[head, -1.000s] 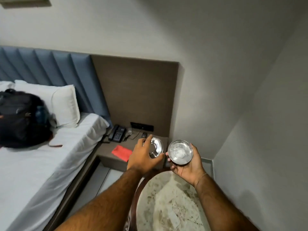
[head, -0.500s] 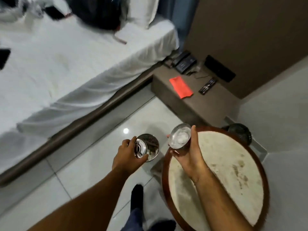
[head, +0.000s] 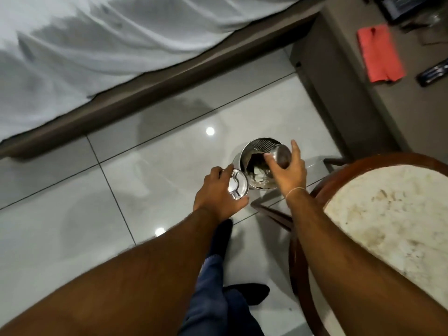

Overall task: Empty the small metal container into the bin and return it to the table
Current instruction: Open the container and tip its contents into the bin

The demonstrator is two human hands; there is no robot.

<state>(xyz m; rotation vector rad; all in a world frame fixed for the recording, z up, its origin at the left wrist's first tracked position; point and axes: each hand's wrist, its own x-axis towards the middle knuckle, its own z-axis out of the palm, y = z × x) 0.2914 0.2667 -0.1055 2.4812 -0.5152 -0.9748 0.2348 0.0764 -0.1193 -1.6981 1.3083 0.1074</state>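
Observation:
A round metal bin point(head: 260, 146) stands on the tiled floor beside the table, with crumpled waste inside it. My right hand point(head: 289, 172) holds the small metal container point(head: 281, 156) tipped over above the bin's mouth, its base facing up. My left hand point(head: 218, 194) grips a shiny round metal lid point(head: 236, 186) just left of the bin. The round table point(head: 400, 221), with a pale stone top and dark wooden rim, is at the lower right under my right forearm.
A bed with a white sheet point(head: 84, 44) and dark wooden frame runs across the top left. A brown bedside unit point(head: 363, 93) at the top right carries a red sleeve point(head: 379, 54) and a remote point(head: 434, 73). My leg and dark shoe point(head: 247, 293) stand on the floor below.
The view has swung down to the floor. My right hand moved the container from upright beside the table to tipped over the bin. My left hand kept the lid and came beside the bin.

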